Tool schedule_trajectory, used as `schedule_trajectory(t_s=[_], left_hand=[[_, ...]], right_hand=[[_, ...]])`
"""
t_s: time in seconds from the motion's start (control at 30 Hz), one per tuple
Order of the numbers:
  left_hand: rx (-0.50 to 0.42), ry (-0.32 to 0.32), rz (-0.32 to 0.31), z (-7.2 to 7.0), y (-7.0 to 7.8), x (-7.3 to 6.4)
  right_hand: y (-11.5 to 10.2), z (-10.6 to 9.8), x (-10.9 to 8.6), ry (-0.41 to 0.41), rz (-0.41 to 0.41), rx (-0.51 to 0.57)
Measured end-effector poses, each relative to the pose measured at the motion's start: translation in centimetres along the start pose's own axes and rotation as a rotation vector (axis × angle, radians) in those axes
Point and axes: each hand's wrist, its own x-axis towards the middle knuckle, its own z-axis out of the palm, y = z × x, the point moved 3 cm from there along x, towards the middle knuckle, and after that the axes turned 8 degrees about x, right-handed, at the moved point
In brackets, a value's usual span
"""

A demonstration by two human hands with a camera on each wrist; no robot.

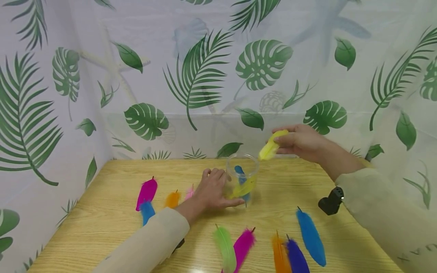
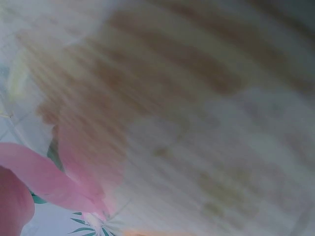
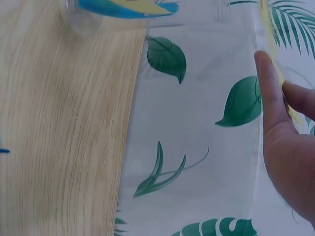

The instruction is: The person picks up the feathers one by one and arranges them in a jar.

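A clear plastic jar (image 1: 253,175) stands near the back of the table, holding a blue feather (image 1: 240,173) and a yellow feather (image 1: 245,187). My left hand (image 1: 213,189) grips its left side low down, the thumb across the front near the base. Up and to the right of the rim, my right hand (image 1: 300,141) pinches another yellow feather (image 1: 269,148) between thumb and fingers, the feather slanting down toward the opening. From the right wrist, that feather (image 3: 269,24) shows edge-on. The left wrist view is mostly blurred, with some fingers (image 2: 44,187) at lower left.
Magenta (image 1: 147,192), blue (image 1: 147,211), orange (image 1: 172,199) and pink feathers (image 1: 189,192) lie left of the jar. Nearer the front are green (image 1: 226,248), magenta (image 1: 245,246), orange (image 1: 280,253), purple (image 1: 296,254) and blue feathers (image 1: 311,237). A leaf-print cloth (image 1: 211,132) hangs behind the table.
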Motion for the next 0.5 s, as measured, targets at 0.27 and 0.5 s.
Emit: schedule_trajectory(t_s=[0.27, 0.5], left_hand=[[0.010, 0.006, 0.001, 0.0, 0.0, 0.0], [0.006, 0.004, -0.001, 0.1, 0.0, 0.0]], right_hand=[[-0.1, 2.0, 0.6, 0.069, -0.018, 0.097], [-0.4, 3.1, 0.4, 0.088, -0.018, 0.078]])
